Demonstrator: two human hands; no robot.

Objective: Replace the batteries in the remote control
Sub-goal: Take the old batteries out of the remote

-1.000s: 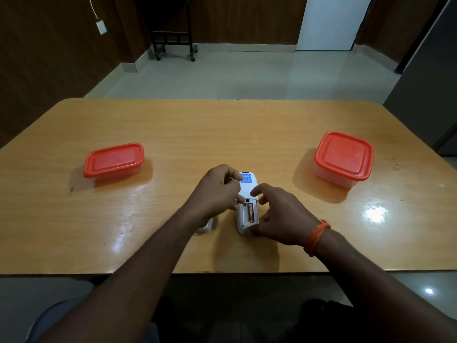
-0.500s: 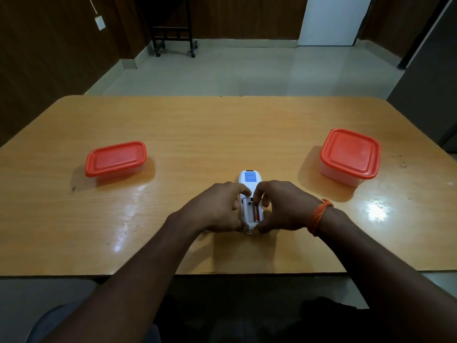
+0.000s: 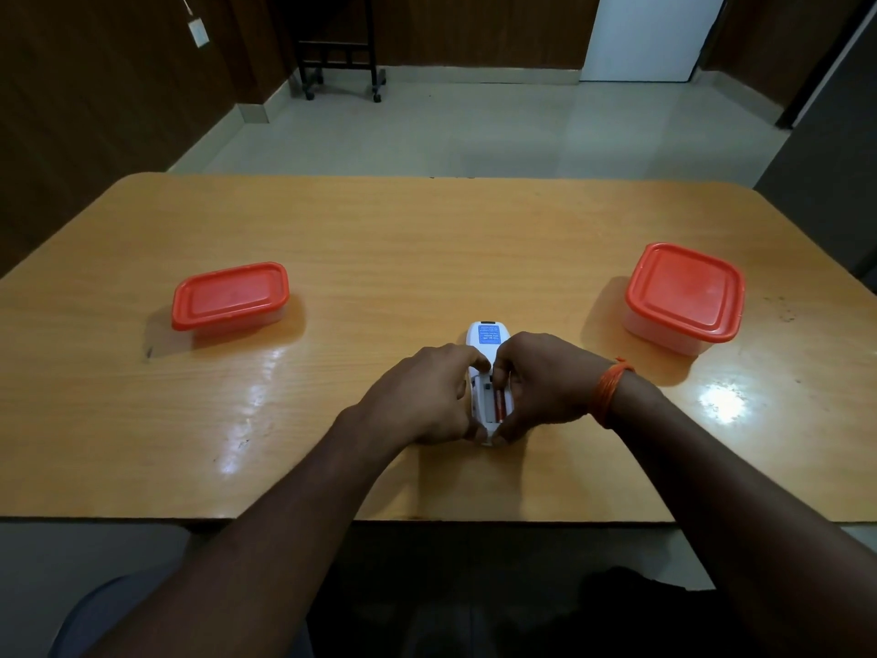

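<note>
Between the left hand point(image 3: 422, 401) and the right hand point(image 3: 550, 387), touching both, the remote control point(image 3: 485, 337) lies back-up on the table point(image 3: 427, 230) with its cover off. The left hand's fingers curl round its left side and grip it, while the right hand's curl round the right side, 1 fingertip at the far end of the only battery point(image 3: 499, 405) visible, nearest the right palm. The step looks like working that battery in or out, so the left hand should pin the body flat while the right fingertip pushes toward the spring end before tipping the free end.
</note>
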